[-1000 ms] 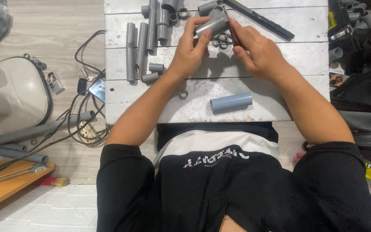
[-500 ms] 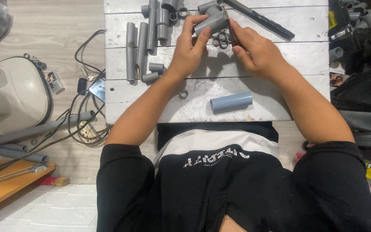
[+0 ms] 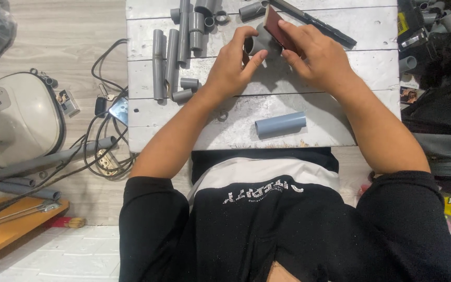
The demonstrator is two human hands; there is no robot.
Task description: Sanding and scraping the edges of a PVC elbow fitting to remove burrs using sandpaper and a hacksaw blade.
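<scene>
Head view: two hands, left (image 3: 232,65) gripping one grey pipe piece (image 3: 257,44), right (image 3: 317,55) pressing one brown sanding sheet (image 3: 275,26).

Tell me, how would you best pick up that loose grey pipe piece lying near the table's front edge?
Grip the short grey pipe around its middle, from above, fingers on its two long sides. It lies flat and nearly crosswise on the white table, clear of the other pieces, so a centred hold should keep it level.

Bare counter (image 3: 371,99) lies open to the right of the right hand (image 3: 317,55) and along the near edge, apart from one loose pipe (image 3: 281,124). Pipe pieces (image 3: 176,52) crowd the left side, and a dark bar (image 3: 319,23) blocks the far edge.
</scene>
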